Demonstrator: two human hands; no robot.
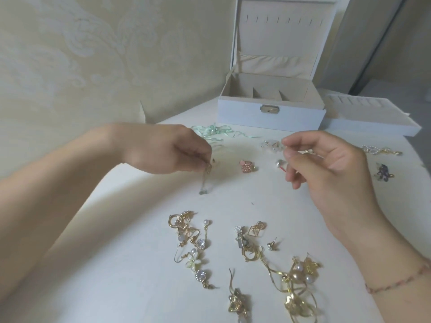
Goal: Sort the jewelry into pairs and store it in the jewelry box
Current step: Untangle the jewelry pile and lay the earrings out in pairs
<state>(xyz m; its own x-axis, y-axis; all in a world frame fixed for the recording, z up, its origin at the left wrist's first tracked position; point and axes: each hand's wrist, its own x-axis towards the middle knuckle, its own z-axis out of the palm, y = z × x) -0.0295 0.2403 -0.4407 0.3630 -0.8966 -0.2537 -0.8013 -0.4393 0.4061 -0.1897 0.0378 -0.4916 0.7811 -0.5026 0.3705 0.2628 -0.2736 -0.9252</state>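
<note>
Fingertips of the left hand [170, 151] pinch a drop earring [205, 179], hung vertically; a pearl stud [279, 163] is pinched in the right hand [326, 164], nearer the box [270, 113].

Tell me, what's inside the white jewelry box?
The open jewelry box shows beige lining and dividers, with no jewelry visible. Its front wall hides the compartment floors, so something small could lie there unseen.

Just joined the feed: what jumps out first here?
Two hands at mid-table: the left hand pinches a long drop earring that dangles to the tabletop, and the right hand pinches a small pale piece. A gold earring tangle lies nearest the camera; the white jewelry box stands open behind.
</note>
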